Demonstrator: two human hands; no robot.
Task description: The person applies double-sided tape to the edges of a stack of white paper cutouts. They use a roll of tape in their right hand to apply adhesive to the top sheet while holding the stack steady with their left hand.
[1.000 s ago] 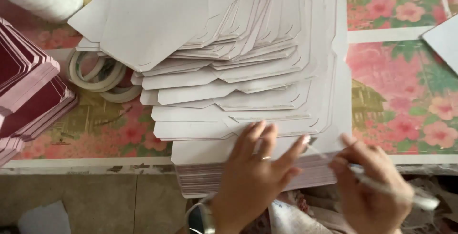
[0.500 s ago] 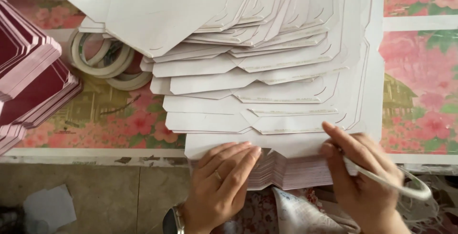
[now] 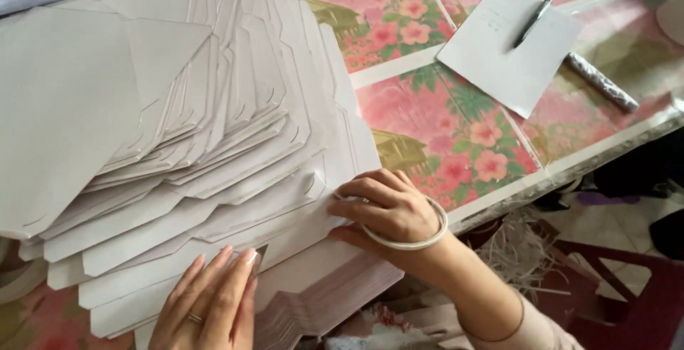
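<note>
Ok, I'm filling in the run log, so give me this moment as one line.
left hand: flat on fanned white card sheets | right hand: fingertips on sheet edge, white ring looped over it | table: floral cloth, paper, pen

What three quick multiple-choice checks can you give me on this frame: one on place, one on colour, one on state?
1. Where does the pen lie?
A. on the white sheet
B. on the floor
C. under the fanned card blanks

2. What colour is the ring looped over the right hand?
A. red
B. white
C. black

3. How does the left hand rest?
A. clenched in a fist
B. flat, fingers together, on the blanks
C. raised off the table

Answers: 1 A, it lies across the white sheet. 2 B, the ring is white. 3 B, it presses on the fanned card blanks.
</note>
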